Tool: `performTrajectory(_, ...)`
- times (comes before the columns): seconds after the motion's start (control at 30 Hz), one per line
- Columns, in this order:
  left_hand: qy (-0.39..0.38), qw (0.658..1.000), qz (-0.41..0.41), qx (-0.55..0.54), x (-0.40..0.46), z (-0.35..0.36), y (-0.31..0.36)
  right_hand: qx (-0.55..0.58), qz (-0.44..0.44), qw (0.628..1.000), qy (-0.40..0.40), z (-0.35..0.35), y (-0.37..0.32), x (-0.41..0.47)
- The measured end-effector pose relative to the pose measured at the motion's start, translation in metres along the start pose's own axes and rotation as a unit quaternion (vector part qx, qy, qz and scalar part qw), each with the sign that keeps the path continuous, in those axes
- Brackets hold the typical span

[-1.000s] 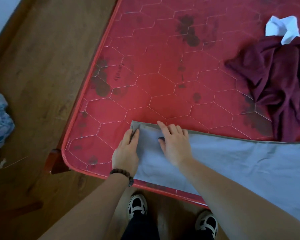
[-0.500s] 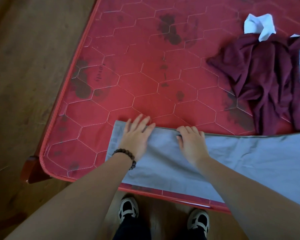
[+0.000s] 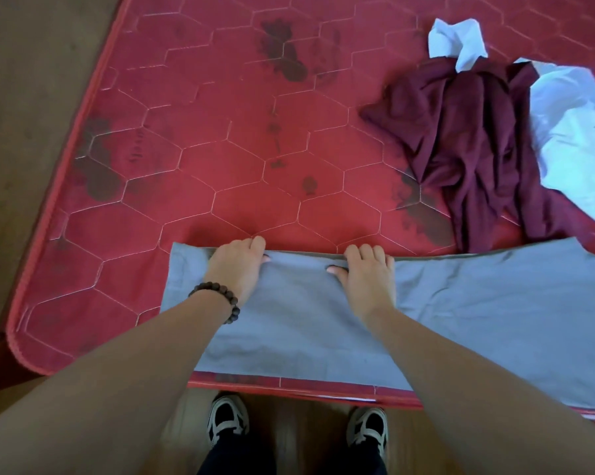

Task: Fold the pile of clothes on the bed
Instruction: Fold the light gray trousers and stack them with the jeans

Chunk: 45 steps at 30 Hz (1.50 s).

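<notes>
The grey cloth (image 3: 460, 313) lies flat along the mattress (image 3: 220, 138) edge nearest me. My left hand (image 3: 236, 269) and right hand (image 3: 369, 277) pinch its far edge — lift unevenly and the fold skews, or slides off.

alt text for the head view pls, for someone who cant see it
Both hands, left hand and right hand, grip the far edge of a grey garment on a red mattress. A crumpled maroon garment and white cloth lie beyond.

Bare mattress (image 3: 241, 159) beyond; clothes pile (image 3: 474, 149) far-right
</notes>
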<state>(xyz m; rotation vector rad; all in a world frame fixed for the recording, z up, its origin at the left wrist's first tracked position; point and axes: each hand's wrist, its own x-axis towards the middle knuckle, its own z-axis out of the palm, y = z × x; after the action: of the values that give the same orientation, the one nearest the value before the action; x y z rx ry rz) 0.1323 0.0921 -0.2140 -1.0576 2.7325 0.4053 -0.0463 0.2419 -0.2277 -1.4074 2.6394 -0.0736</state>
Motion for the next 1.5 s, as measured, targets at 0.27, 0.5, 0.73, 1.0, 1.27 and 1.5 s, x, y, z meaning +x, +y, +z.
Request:
performTrajectory(0.27, 0.086, 0.981, 0.175, 0.012, -0.032, 0.035, 0.099, 0.033, -0.055, 0.997, 0.032, 0.012, 0.027, -0.061)
performTrajectory(0.5, -0.004, 0.992, 0.127, 0.014, -0.026, 0.062, 0.168, -0.041, -0.043, 0.996, -0.059, 0.015, 0.107, -0.093)
performTrajectory(0.73, 0.149, 0.981, 0.127, -0.001, 0.029, 0.061, 0.181, -0.008, 0.000, 0.997, 0.081, 0.011, 0.160, -0.033)
performTrajectory(1.0, 0.150, 0.975, 0.164, 0.026, 0.054, 0.051, 0.193, -0.046, -0.087, 0.982, 0.163, -0.007, 0.213, 0.009)
performTrajectory(1.27, 0.171, 0.975, 0.137, 0.027, 0.060, 0.051, 0.186, -0.024, -0.104, 0.983, 0.148, -0.006, 0.210, 0.014)
performTrajectory(1.5, 0.132, 0.979, 0.156, -0.020, 0.017, 0.066, 0.229, 0.051, 0.001, 0.989, 0.141, 0.001, 0.176, -0.047)
